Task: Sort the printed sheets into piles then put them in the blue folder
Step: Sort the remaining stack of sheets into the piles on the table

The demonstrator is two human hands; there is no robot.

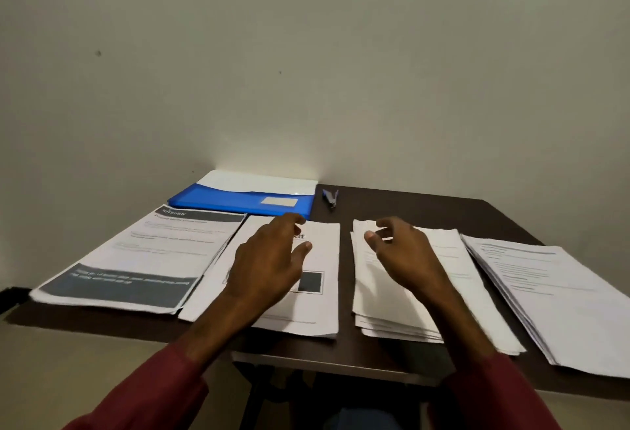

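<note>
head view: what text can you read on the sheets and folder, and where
"KITCHEN": dark header of the far-left pile.
"kit": end of a bold heading on the second pile, the rest behind the left hand.
All other print, and the label on the blue folder: too blurred to read.

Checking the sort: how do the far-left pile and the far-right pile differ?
The left pile has a top sheet with dark bands at head and foot; the right pile shows only lines of text. The left pile lies just before the folder; the right pile sits across the table from it. Both are white printed stacks lying flat.
</note>
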